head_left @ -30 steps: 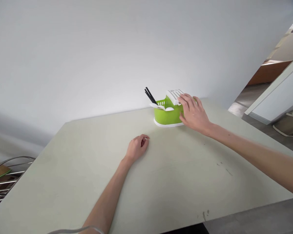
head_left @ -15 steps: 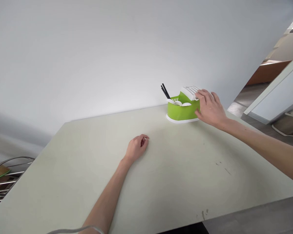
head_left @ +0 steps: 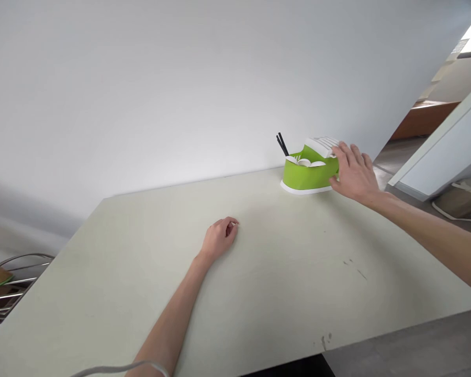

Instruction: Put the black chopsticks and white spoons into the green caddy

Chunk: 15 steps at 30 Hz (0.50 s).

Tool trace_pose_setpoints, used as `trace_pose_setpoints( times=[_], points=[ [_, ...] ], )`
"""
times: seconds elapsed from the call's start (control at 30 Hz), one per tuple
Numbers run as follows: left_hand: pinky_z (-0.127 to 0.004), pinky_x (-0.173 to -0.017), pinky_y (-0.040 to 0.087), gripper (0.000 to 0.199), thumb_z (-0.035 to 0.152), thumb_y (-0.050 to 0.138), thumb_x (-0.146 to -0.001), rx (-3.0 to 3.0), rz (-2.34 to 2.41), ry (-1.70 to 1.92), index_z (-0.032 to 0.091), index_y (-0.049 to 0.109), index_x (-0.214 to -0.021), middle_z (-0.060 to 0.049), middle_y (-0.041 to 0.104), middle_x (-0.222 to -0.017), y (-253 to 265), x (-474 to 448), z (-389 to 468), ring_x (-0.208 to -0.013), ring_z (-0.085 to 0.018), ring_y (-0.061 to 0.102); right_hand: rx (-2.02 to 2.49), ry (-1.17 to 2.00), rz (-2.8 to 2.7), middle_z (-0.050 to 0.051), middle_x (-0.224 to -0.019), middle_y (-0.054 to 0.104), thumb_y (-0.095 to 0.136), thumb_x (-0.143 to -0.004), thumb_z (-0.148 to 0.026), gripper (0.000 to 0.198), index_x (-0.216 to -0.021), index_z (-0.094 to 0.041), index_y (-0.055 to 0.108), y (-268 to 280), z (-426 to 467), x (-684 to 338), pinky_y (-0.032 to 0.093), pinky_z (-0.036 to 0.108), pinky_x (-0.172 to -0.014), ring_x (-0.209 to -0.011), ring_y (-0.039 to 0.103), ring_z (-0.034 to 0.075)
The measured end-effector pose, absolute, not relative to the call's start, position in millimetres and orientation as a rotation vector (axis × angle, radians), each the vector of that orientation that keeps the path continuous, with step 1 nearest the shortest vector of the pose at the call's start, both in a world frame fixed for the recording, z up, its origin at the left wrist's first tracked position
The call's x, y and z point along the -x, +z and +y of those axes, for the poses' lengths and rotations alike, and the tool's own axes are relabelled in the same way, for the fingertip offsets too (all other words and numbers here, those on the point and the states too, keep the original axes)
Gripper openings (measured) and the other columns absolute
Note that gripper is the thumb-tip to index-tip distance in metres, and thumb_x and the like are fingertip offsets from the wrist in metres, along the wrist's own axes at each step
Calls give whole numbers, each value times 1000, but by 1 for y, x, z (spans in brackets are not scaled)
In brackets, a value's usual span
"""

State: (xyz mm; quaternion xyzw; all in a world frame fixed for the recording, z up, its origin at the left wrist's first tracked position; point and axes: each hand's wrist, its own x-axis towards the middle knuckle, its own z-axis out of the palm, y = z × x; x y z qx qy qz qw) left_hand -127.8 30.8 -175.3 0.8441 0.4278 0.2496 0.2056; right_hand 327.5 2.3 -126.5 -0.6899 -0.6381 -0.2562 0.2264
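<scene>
At the right end of the tabletop's back edge is a green utensil holder with a white base and a slotted white top. Two thin black sticks, perhaps chopsticks, poke up from its left side, beside several white rounded pieces at the rim. My right hand grips the holder's right end, fingers over the top and thumb at the side, hiding that end. Resting on the table, my left hand has loosely curled fingers, with no object seen in them.
The pale tabletop meets a plain wall behind it. A metal rack stands beyond the left edge. A grey cable crosses my left forearm. To the right are a white panel and the floor.
My right hand and the green utensil holder have shifted right together along the wall. My left hand stays where it was.
</scene>
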Motion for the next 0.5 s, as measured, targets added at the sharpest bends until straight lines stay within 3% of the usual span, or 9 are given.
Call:
trace_pose_setpoints(
  times=[0.13, 0.27, 0.37, 0.5],
  points=[
    [-30, -69, 45, 26, 32, 47, -99, -2359, 1190, 691, 23, 69, -109, -2, 67, -82, -176, 128, 32, -70, -17, 58, 1977, -712, -1568, 34, -172, 9, 52, -97, -44, 90, -167, -4, 12, -157, -19, -305, 41, 60, -111, -153, 30, 52],
    [-30, -70, 44, 25, 31, 48, -99, -2371, 1189, 694, 23, 69, -109, -2, 66, -81, -177, 127, 33, -71, -17, 58, 1991, -461, -1503, 34, -173, 2, 57, -92, -42, 100, -169, -8, 3, -200, -43, -266, 51, 62, -102, -150, 36, 54],
    [-30, -69, 44, 24, 31, 48, -99, -2384, 1191, 695, 24, 69, -108, -1, 66, -80, -178, 127, 34, -70, -17, 58, 1913, -289, -1588, 30, -173, 10, 55, -96, -40, 87, -168, -13, 15, -225, -47, -230, 50, 66, -105, -152, 37, 49],
    [-30, -69, 44, 24, 34, 48, -101, -2388, 1205, 699, 24, 69, -107, -1, 65, -79, -179, 127, 35, -70, -17, 58, 1807, -169, -1707, 26, -163, 43, 42, -104, -38, 58, -156, -12, 44, -238, -34, -180, 44, 64, -116, -153, 40, 40]
  ],
)
